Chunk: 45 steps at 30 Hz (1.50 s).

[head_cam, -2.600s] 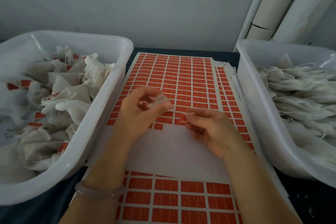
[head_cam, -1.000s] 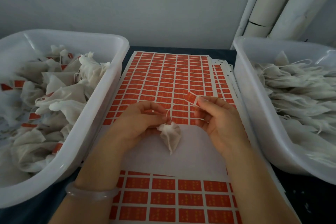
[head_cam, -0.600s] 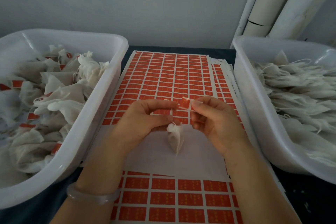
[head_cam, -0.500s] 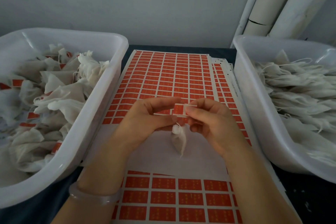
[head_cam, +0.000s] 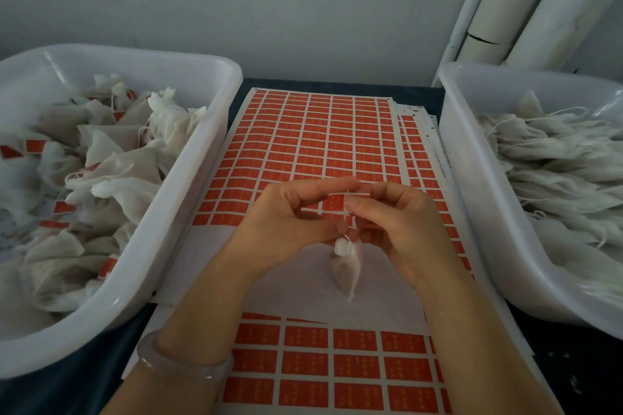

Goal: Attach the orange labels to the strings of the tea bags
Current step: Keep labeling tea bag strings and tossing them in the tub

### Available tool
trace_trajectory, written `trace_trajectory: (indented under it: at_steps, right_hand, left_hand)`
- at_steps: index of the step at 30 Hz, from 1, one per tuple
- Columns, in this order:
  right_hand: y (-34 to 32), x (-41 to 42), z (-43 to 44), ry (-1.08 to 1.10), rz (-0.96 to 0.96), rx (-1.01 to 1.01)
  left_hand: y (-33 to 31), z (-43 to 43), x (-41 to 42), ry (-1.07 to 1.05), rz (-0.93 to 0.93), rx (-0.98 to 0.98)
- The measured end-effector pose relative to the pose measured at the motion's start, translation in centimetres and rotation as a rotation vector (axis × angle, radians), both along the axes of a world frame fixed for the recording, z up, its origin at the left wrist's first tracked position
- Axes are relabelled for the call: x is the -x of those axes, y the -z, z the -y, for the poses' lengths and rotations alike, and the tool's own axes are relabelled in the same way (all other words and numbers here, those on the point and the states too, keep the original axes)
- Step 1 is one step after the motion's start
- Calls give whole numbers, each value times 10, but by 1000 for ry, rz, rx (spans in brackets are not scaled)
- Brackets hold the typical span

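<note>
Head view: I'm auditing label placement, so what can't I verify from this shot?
1. The string: head view; where it meets the orange label is covered by the fingertips of the left hand and right hand.
2. The label sheet: head view; print too small to read.
3. The left tray and right tray: head view; outer ends cut off by the frame edges.
4. The tea bag: head view; blurred, contents unclear.

A small orange rectangular label (head_cam: 334, 203) is pinched between the fingers of the left hand (head_cam: 286, 221) and the right hand (head_cam: 399, 226), above a large sheet of orange labels (head_cam: 303, 138) laid on the dark table (head_cam: 87, 387). A white mesh tea bag (head_cam: 347, 268) hangs just below. It is flanked by the left white plastic tub (head_cam: 188, 178) and the right white plastic tub (head_cam: 472, 185), both holding tea bags.
</note>
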State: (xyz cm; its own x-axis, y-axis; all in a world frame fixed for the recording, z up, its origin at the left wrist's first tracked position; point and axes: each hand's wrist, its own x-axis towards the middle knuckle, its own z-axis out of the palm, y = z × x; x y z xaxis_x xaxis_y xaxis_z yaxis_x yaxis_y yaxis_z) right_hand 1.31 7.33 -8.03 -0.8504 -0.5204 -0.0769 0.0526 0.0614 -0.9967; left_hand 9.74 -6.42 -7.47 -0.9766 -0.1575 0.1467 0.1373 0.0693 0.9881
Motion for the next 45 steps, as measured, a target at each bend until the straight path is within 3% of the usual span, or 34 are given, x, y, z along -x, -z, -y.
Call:
trace_trajectory:
  at_steps: [12, 20, 25, 30, 45]
  right_hand:
    - [3, 0, 1, 27, -53, 42]
    - [-3, -1, -1, -16, -166, 106]
    - [-3, -2, 1, -83, -128, 142]
    - [-2, -2, 0, -104, -217, 138]
    - [-3, -4, 1, 66, -242, 106]
  left_hand:
    - [1, -4, 2, -15, -39, 9]
    - [5, -4, 7, -426, 6, 147]
    - [-1, -8, 5, -350, -60, 167]
    - [-3, -10, 3, -288, -86, 114]
    - [-2, -11, 4, -295, -113, 128]
